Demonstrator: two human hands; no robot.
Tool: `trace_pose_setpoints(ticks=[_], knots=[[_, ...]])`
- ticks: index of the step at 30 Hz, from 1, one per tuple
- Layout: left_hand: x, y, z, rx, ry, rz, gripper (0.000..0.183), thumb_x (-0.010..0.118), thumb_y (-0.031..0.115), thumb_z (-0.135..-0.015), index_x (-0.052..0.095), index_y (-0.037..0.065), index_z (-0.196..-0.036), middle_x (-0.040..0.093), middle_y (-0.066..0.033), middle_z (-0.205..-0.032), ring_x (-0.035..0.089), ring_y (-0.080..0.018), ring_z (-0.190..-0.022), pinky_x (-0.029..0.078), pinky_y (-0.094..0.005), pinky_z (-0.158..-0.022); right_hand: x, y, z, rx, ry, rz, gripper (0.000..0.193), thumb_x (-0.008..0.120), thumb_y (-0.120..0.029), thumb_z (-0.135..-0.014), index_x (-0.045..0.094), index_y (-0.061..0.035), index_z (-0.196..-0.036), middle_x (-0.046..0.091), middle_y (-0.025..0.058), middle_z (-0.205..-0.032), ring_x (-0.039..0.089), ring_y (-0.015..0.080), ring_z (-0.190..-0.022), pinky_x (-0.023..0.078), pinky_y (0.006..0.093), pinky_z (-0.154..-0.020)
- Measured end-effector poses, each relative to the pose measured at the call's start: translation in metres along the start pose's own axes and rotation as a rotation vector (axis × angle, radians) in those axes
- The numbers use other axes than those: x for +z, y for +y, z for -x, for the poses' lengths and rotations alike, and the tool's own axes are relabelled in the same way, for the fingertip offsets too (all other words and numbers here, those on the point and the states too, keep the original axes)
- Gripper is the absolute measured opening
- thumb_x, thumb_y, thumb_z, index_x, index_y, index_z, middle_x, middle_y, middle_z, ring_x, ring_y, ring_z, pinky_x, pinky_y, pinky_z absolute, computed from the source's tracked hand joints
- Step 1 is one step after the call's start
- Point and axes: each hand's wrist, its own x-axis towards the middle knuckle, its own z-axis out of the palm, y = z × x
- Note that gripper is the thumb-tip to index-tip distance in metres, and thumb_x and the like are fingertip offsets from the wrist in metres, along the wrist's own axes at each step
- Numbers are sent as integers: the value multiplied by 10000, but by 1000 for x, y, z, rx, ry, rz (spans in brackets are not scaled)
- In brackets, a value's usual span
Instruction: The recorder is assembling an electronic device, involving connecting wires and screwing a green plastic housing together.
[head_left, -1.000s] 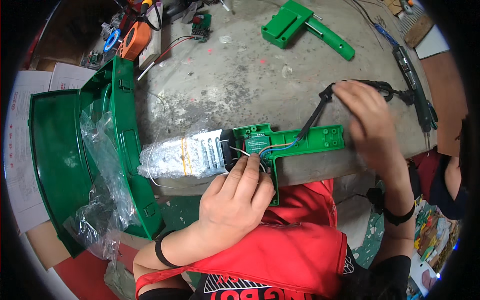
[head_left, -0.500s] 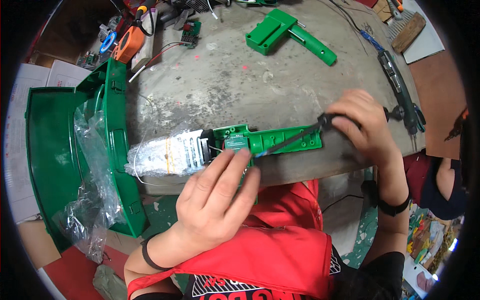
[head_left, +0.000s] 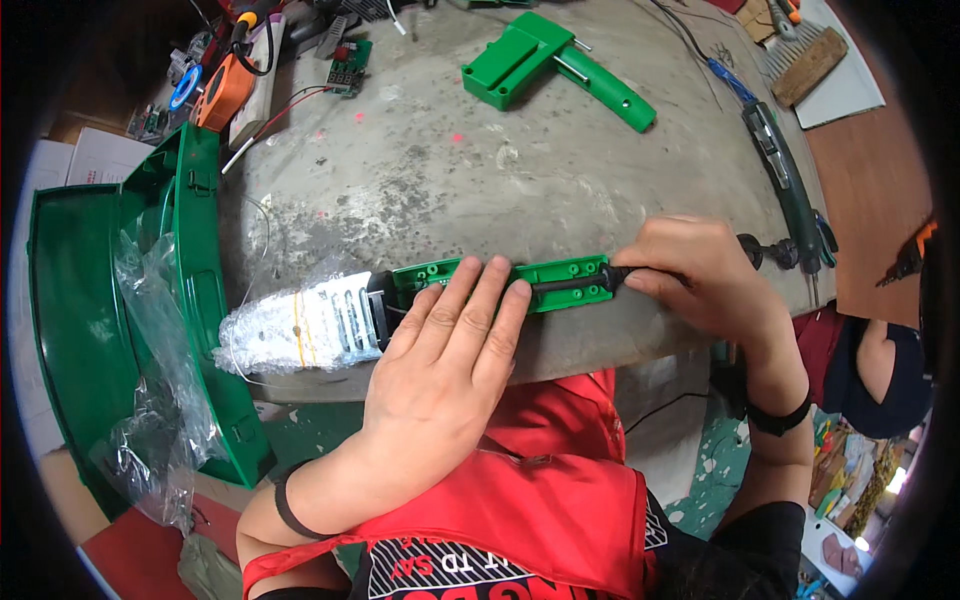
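Note:
A green plastic housing half lies along the bench's near edge, hollow side up. My left hand rests flat across its middle, fingers stretched out, hiding the parts beneath. My right hand grips a black power cord at the housing's right end, near its thick ribbed sleeve. The cord runs along the hollow handle and disappears under my left fingers. At the housing's left end sits a white tool body with slots, covered in bubble wrap and banded with rubber bands.
Another green housing piece lies farther back, with metal rods beside its handle. An electric screwdriver lies at the right, near a brush. An open green case with clear plastic film stands left. A small circuit board lies back left.
The cord has come down from above into the housing's handle, my right hand moving lower with it. My left hand has spread flat over the housing. The whole view has shifted slightly.

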Motion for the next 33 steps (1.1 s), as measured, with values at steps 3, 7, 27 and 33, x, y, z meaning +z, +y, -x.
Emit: trace_pose_setpoints(ticks=[3, 7, 27, 33], knots=[[1, 3, -2, -13, -38, -38, 676, 694, 54, -703, 499, -12, -1347, 478, -195, -1371, 482, -380, -1248, 435, -472, -1002, 2, -1, 1, 30, -14, 51, 138, 677, -112, -826, 665, -53, -950, 603, 114, -801, 590, 334, -749, 464, 391, -639], [5, 1, -1, 12, -1, -135, 684, 659, 68, -686, 511, -4, -1350, 511, -163, -1248, 508, -340, -1142, 438, -455, -986, -4, -1, -5, 77, -93, -21, 126, 665, -101, -829, 657, -53, -946, 608, 115, -808, 597, 346, -773, 462, 406, -659], [1, 6, -5, 29, -17, -216, 561, 561, 134, -768, 555, 3, -1314, 509, -166, -1215, 514, -338, -1086, 445, -447, -977, -35, 10, -105, 229, 264, 618, 406, 724, -291, -803, 635, -18, -1089, 643, 182, -1058, 613, 374, -998, 490, 425, -860], [1, 9, -3, 24, 4, -175, 547, 560, 124, -795, 543, 11, -1330, 509, -163, -1231, 520, -338, -1111, 421, -451, -993, -26, 38, -165, 637, -9, 683, 546, 768, -359, -739, 623, -16, -1138, 678, 173, -1101, 656, 319, -1020, 529, 421, -872]])
